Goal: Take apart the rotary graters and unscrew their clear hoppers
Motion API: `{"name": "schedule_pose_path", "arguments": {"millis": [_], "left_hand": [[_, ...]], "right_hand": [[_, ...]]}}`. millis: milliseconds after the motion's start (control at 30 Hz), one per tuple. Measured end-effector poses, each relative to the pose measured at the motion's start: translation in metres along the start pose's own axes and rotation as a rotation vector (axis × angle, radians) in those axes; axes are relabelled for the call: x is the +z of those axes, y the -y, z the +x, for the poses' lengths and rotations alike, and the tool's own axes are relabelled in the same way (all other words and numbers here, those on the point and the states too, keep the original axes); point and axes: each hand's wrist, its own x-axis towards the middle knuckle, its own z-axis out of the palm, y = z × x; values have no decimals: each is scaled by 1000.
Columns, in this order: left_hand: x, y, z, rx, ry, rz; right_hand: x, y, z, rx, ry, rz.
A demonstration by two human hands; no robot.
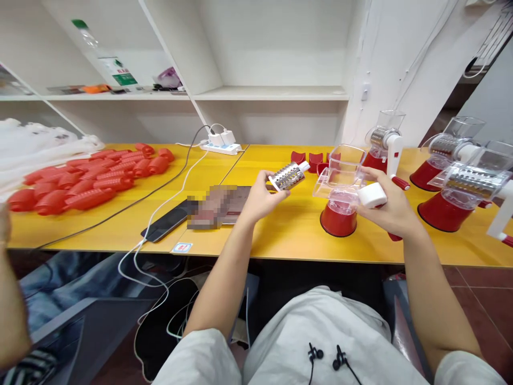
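Observation:
My left hand is closed around one end of a metal grater drum with a white shaft at its far end. The drum is tilted and held above the table. In my right hand is a white crank handle, its red grip partly showing below my palm. That hand is right beside a rotary grater body, made of a clear hopper on a red suction base. The body stands upright, and my fingers may touch the hopper; I cannot tell.
Several assembled rotary graters stand at the right. Small red parts lie behind the body. To the left are a phone, cables, a power strip and a pile of red parts. Another person's arm is at the far left.

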Motion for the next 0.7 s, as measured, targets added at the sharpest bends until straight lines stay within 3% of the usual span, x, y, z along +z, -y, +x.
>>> {"name": "schedule_pose_path", "arguments": {"millis": [100,200,300,433,567,700], "left_hand": [[-26,-6,40,-75,-60,-168],[-53,-16,103,-73,-131,-339],[-62,-17,164,-30,-335,-542],[-31,8,202,-197,-399,-204],[15,43,200,-312,-372,42],[34,66,190,-364,-305,301]], "right_hand": [[-3,-3,1,-21,27,-4],[-1,-9,2,-59,26,3],[0,-14,2,-89,11,4],[2,-20,2,-121,12,8],[2,-19,2,-122,5,1],[1,-18,3,-135,14,-10]]}}
